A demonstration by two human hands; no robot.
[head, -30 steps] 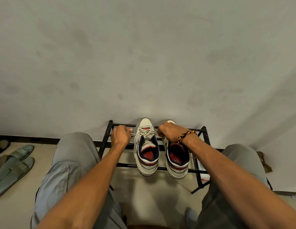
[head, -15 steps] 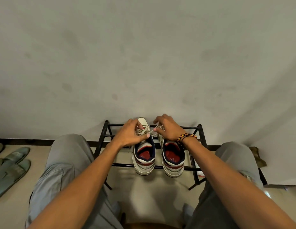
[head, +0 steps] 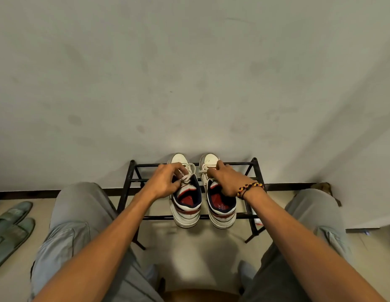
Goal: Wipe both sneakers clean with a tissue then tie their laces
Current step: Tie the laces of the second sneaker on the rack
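Note:
Two white sneakers with navy collars and red insoles stand side by side on a black metal shoe rack (head: 133,171), toes toward the wall. My left hand (head: 165,182) is over the left sneaker (head: 186,207), its fingers and thumb pinching the white laces (head: 188,174) near the tongue. My right hand (head: 224,179), with a braided bracelet at the wrist, lies over the right sneaker (head: 221,211). Its fingers curl onto that shoe's laces (head: 204,170), and its fingertips are partly hidden. I see no tissue.
A grey wall rises just behind the rack. Green slippers (head: 11,225) lie on the floor at the left. My knees in grey trousers flank the rack on both sides. A small white and red object (head: 258,222) lies under the rack's right end.
A second ago my hands pulled the left sneaker's laces apart, then met over its knot. My right hand has now shifted right onto the right sneaker; my left stays at the left one.

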